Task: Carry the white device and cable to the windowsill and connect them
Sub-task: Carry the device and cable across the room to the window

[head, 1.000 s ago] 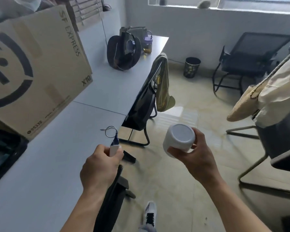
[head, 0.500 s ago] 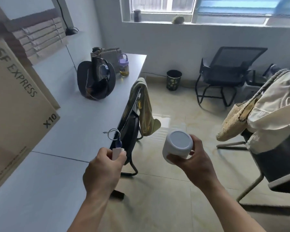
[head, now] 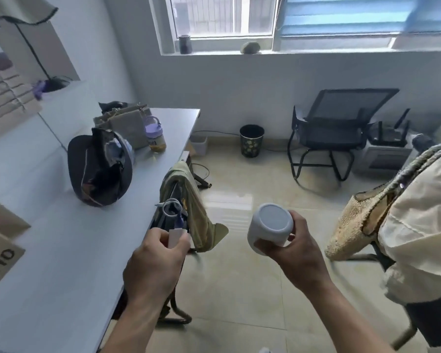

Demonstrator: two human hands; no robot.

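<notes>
My right hand (head: 294,253) grips the white device (head: 270,228), a rounded cube with a flat grey face turned up toward me. My left hand (head: 155,263) is closed on the cable (head: 174,220): its white plug pokes out above my fingers and a small coil of thin wire loops over it. Both hands are held out at chest height, about a hand's width apart. The windowsill (head: 303,50) runs across the far wall under the window, several steps ahead.
A long white desk (head: 61,250) lies on my left with a black helmet (head: 99,169), a bag and a purple-lidded jar (head: 155,135). A chair with a green cloth (head: 186,200) stands at the desk edge. Ahead are a black bin (head: 251,140) and black chair (head: 339,128). A dark cup (head: 185,44) and stone (head: 250,47) rest on the sill.
The view has lifted and advanced toward the window; the cardboard box has slid off to the left. Both hands keep their hold and stay in front of me.
</notes>
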